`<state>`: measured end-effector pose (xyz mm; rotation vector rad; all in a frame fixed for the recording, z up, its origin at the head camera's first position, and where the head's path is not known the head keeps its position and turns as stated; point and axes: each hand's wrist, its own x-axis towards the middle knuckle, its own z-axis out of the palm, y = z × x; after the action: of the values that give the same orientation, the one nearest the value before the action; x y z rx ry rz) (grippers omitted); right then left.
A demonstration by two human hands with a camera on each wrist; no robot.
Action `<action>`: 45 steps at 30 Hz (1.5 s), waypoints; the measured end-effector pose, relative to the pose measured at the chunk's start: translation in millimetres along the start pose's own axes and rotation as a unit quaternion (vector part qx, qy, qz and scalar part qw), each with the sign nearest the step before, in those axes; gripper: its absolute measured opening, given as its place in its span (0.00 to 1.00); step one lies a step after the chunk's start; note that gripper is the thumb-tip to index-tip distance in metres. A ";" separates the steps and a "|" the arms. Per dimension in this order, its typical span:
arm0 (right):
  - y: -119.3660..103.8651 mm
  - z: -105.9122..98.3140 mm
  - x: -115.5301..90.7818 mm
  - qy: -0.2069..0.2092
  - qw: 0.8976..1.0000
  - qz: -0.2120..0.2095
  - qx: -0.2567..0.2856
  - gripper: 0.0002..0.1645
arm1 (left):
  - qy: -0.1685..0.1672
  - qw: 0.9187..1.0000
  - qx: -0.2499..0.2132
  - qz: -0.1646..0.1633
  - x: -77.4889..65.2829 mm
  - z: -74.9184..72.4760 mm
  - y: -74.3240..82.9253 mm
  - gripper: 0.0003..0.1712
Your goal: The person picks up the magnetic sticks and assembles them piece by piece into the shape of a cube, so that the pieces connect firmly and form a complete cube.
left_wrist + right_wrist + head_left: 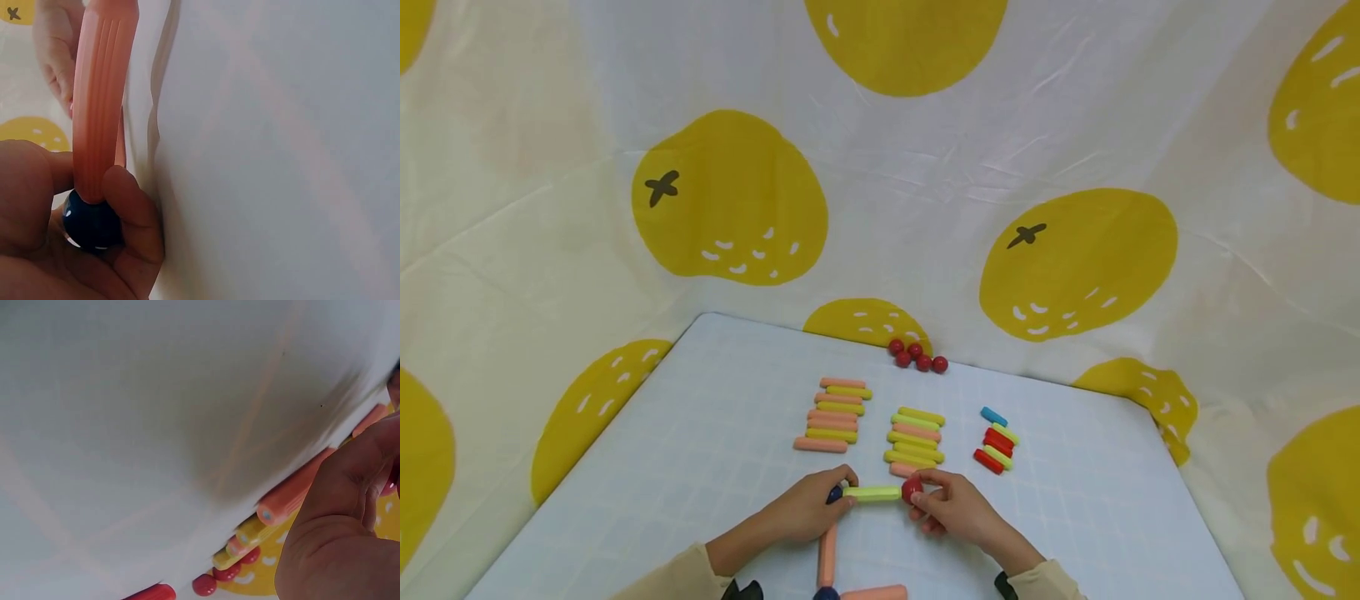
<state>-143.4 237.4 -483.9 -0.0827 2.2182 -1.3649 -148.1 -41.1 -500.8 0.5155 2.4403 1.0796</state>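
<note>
Left hand [808,507]: a dark blue ball [90,220] is being gripped by the curled fingers, at one end of a peach rod [827,557].
Right hand [957,505]: a red ball [911,487] is being pinched between the thumb and fingers.
Light green rod [872,494]: it is being held crosswise between those two balls, on the near part of the counter [1097,517], about midway between the left and right edges.
Joined pieces: the peach rod is running from the gripped ball toward the near edge, to a second blue ball [826,593]; from there a second peach rod [874,593] is pointing toward the right edge. Whether more is being hidden below the view cannot be told.
Long loose rods: a left row [831,415] and a middle row [916,433], in peach, yellow and some light green, are lying between the hands and the far edge.
Short rods [998,442]: red and light green ones are lying nearer the right edge, with a blue rod [994,416] just beyond.
Spare red balls [923,362]: they are being seen clustered at the far edge.
Progress: the joining is being judged as partly done, with three rods linked in view and most pieces lying loose; whether the red ball is being held firmly by the rod cannot be told.
</note>
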 end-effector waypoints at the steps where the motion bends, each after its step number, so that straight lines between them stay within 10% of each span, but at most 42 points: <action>1: -0.2 0.4 0.1 0.001 1.000 0.002 -0.003 0.23 | 0.000 1.000 0.006 -0.004 0.7 -0.6 0.3 0.11; 20: -1.4 7.9 0.2 0.006 0.998 0.026 -0.049 0.17 | 0.034 0.988 0.146 -0.035 -8.4 -10.5 6.2 0.10; 45: -4.5 -4.6 6.9 0.145 0.959 -0.012 -0.243 0.15 | -0.091 0.990 0.106 -0.006 -42.6 -51.4 -6.7 0.10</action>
<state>-152.4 236.7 -481.2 -0.0892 2.7680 -0.8554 -139.7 -97.2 -464.9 0.6352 2.4037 0.7351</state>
